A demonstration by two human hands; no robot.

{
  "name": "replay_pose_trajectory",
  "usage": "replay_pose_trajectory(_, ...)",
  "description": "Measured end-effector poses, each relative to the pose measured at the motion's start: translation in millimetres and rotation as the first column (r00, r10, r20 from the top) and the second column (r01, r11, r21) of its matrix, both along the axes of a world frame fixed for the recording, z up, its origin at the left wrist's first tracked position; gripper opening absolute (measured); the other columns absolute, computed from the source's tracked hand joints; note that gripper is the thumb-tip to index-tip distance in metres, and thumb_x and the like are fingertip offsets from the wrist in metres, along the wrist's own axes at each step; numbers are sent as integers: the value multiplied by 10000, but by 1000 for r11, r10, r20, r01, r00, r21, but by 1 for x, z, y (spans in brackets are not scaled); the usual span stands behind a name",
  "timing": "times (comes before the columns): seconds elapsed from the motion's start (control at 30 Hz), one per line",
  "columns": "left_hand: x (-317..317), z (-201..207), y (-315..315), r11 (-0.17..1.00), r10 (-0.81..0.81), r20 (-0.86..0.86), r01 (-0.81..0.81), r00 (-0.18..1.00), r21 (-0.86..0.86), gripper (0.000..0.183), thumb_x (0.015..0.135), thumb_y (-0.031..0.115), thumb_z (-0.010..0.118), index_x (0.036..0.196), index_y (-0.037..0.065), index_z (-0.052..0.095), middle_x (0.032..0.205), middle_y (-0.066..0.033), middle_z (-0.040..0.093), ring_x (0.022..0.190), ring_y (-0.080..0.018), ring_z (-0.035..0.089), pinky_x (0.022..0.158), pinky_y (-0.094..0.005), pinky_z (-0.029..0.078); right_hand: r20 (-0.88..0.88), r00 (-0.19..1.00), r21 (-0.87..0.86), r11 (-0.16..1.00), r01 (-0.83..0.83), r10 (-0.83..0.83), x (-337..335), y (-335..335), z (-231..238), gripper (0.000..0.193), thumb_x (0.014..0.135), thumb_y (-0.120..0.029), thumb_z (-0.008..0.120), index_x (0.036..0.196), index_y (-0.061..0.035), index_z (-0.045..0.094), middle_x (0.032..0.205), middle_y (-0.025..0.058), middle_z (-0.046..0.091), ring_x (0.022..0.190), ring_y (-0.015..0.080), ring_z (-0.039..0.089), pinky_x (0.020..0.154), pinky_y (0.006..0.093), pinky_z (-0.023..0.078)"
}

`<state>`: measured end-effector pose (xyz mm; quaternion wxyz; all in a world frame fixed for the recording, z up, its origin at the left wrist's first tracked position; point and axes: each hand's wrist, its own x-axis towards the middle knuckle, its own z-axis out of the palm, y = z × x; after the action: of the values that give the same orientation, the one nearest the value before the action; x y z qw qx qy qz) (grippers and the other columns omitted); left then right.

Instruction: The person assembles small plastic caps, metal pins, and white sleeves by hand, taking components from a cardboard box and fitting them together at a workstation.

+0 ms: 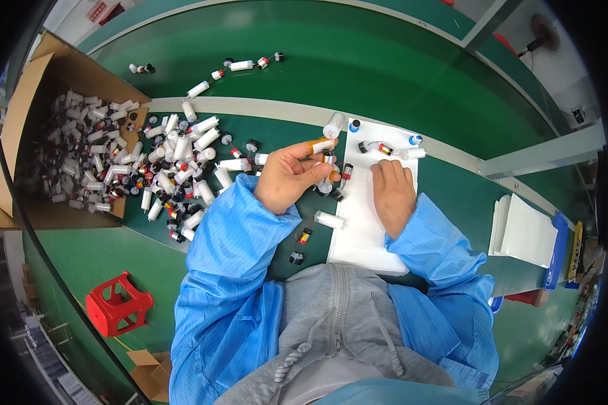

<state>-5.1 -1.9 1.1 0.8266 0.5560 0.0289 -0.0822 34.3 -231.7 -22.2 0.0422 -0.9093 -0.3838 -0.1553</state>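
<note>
My left hand (289, 177) is closed in a pinch on a small white and black cylindrical part (327, 156). Orange coverings show at its fingertips. A white cylinder (334, 125) sits just beyond those fingers. Resting on the white sheet (359, 233), my right hand (393, 194) has its fingers stretched out and nothing visible in them. Beyond it on the sheet are a red and black wired part (386, 149) and a white cylinder (413, 154). A red and black part (346, 173) lies between the hands. Nearer me is another white cylinder (330, 219).
At left, a cardboard box (21, 128) on its side spills many similar parts (179, 162) over the green table. Two small blue-capped bottles (355, 125) stand past the sheet. Stacked white sheets (530, 229) lie at right. A red stool (118, 305) stands on the floor.
</note>
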Motion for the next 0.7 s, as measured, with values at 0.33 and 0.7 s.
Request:
replay_pose_trajectory(0.33,-1,1,2,999,37,30,-36,999,-19,447,900,-26,615,1332,-38,501,1103,-121,634,935,-196,668,862,-290,524,-634,660,456,884,-102,403,21,17,99,154,805,8,689,897,-12,567,855,103,596,790,204,617,691,287,483)
replay_pose_trajectory(0.7,-4,5,-1,997,27,64,-22,998,-76,440,912,3,612,1336,-30,501,1066,-112,648,875,-166,652,808,-271,517,-307,-46,712,262,651,951,51,40,23,278,928,-135,630,1169,-33,536,892,42,566,879,140,599,765,225,440)
